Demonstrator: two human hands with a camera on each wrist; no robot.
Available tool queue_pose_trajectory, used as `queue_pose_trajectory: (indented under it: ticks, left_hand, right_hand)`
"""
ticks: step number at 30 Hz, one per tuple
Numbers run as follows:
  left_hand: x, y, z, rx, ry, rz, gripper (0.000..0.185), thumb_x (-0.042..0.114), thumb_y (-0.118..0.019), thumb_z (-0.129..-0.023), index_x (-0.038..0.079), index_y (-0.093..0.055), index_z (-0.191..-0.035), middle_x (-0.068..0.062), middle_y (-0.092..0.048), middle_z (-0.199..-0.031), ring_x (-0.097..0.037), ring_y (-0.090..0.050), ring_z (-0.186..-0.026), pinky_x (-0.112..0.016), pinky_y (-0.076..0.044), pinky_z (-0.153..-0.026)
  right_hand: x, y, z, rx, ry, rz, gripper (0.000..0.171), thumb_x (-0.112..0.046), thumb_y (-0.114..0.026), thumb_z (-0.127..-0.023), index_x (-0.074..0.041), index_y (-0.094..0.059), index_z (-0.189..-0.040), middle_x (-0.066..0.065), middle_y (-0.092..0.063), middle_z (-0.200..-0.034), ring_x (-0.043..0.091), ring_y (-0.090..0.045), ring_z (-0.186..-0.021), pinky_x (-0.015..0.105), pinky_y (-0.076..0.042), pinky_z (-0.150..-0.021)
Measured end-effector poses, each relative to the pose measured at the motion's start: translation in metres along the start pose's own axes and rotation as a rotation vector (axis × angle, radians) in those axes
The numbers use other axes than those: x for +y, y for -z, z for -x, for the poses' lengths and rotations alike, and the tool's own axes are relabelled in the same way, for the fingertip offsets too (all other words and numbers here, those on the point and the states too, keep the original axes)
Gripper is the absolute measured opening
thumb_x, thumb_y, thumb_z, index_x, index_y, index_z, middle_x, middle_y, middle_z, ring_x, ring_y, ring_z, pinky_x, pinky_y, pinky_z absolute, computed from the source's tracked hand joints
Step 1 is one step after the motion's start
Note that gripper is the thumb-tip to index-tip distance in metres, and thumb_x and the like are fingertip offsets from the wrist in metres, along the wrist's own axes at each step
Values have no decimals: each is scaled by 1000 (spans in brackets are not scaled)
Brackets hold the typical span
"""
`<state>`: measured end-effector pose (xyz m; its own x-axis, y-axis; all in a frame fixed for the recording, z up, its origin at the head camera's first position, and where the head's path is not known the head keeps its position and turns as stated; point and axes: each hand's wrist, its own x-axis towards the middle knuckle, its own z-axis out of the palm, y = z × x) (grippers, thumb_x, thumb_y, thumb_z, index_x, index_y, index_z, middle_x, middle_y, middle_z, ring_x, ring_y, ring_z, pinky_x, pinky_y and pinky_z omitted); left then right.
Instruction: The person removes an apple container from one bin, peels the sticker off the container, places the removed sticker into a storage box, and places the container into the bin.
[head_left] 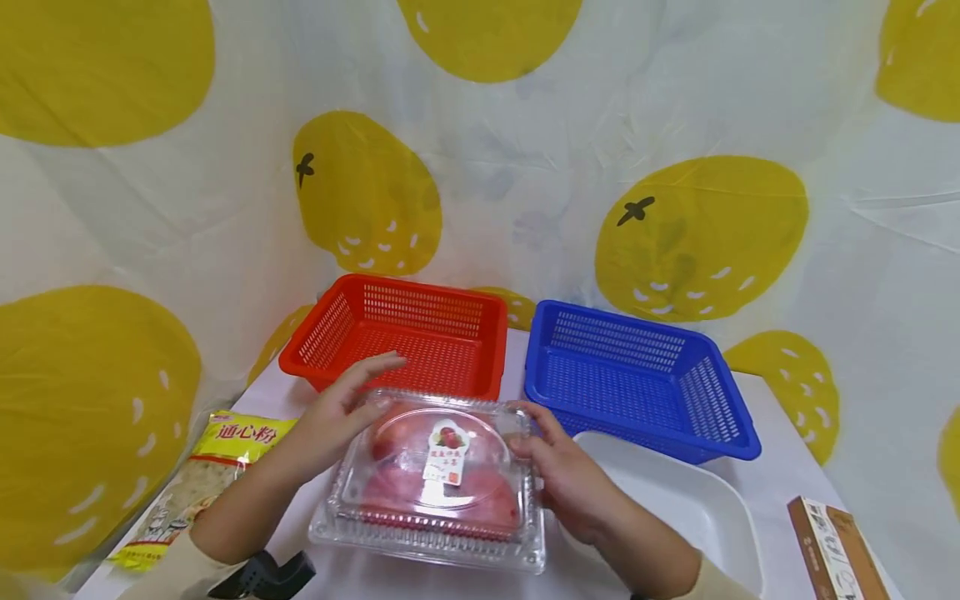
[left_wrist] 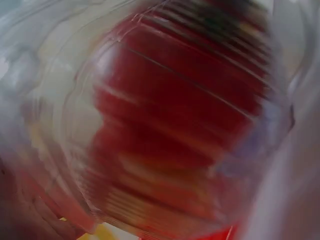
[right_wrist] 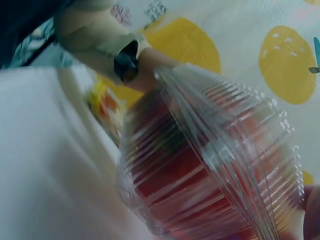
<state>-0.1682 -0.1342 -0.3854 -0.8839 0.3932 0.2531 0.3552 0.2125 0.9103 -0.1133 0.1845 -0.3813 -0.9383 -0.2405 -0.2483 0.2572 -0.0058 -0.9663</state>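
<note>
A clear plastic clamshell box point(head_left: 480, 546) with red fruit inside and a white label on its lid is tilted above the table in the head view. My right hand point(head_left: 573, 475) grips its right edge, thumb on the lid's side. At the far left corner is my left hand point(head_left: 348, 408), fingers extended past the box's edge and thumb close to the lid; whether it bears any weight is unclear. The box point(left_wrist: 175, 100) fills the left wrist view, blurred. Its ridged side point(right_wrist: 225, 150) shows in the right wrist view, with fingertips at the lower right edge.
Behind stand a red basket point(head_left: 495, 350) and a blue basket point(head_left: 738, 417). A white tray point(head_left: 697, 508) lies right of the box, partly covered by my right arm. A yellow-topped pasta bag point(head_left: 202, 475) lies left, and a brown carton point(head_left: 832, 550) lies far right.
</note>
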Motion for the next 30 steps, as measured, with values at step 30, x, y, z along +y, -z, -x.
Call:
queue_pose_trajectory:
  ticks: [30]
  left_hand:
    - [-55,48,85,101,242,-157,47,32,-71,-104,25,-60,-149,-13,-33,-170,-47,-24,-156,-82,-25,-114]
  right_hand:
    - [43,-76,-44,-5,144,404,64,-35,-77,-98,-26,-53,-156,21,-54,-153,44,-59,-129,61,-58,-91]
